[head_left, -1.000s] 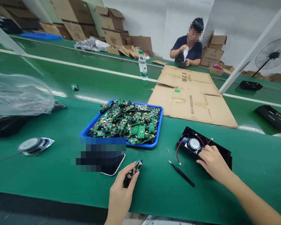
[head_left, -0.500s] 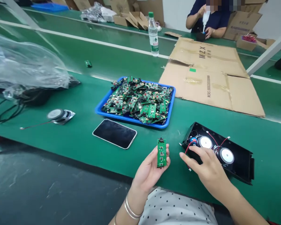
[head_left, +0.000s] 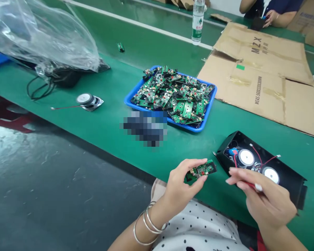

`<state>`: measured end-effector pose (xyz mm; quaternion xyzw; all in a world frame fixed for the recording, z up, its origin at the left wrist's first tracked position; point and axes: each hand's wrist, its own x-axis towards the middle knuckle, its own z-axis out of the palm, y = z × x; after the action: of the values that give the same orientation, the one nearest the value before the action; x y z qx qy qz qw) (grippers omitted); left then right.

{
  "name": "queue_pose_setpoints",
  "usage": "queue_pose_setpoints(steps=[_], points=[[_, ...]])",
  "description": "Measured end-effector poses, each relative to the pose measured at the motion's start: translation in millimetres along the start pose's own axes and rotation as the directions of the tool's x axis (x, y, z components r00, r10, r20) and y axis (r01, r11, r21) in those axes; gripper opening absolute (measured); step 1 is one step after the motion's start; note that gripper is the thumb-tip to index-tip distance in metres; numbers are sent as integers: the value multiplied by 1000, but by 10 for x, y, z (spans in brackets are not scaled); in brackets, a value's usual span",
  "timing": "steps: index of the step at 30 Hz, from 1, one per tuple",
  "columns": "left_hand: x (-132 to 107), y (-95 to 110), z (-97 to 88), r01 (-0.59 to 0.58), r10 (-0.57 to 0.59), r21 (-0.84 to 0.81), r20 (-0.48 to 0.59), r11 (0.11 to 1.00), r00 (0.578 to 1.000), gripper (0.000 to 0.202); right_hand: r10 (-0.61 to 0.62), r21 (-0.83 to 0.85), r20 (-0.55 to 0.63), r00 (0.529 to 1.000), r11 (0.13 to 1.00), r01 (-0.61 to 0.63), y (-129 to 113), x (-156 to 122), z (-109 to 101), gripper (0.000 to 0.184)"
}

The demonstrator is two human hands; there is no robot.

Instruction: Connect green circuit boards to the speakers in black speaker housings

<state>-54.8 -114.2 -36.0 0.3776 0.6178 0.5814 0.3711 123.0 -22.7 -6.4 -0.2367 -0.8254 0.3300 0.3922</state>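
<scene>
Between the thumb and fingers of my left hand is a small green circuit board, its component side facing up. My right hand is closed on a red wire with a white plug at its end. Just beyond that hand lies a black speaker housing, partly covered by it. Two round speakers with white backs sit inside, and a blue part is near the left end. More red wires with white plugs lie across the housing.
A blue tray heaped with circuit boards stands mid-table. A loose speaker, a plastic bag, a blurred-out dark object, flattened cardboard and a water bottle lie around it. A co-worker's hand is opposite.
My left hand has turned the circuit board over and moved towards the housing. My right hand has taken hold of the red wire and lifted its plug. The view has shifted.
</scene>
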Motion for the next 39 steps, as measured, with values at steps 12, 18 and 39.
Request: queue_pose_setpoints(steps=[12,18,39], points=[[73,57,135,380,-343,-420,163,824,925,19,7,-243,64,998,970,9,-110,122,304,12],[43,21,174,325,-293,-624,157,711,943,38,-89,-334,48,995,937,100,-95,114,352,13],[-38,-242,157,133,43,-536,302,834,952,37,64,-162,129,990,986,-43,-109,163,305,13]])
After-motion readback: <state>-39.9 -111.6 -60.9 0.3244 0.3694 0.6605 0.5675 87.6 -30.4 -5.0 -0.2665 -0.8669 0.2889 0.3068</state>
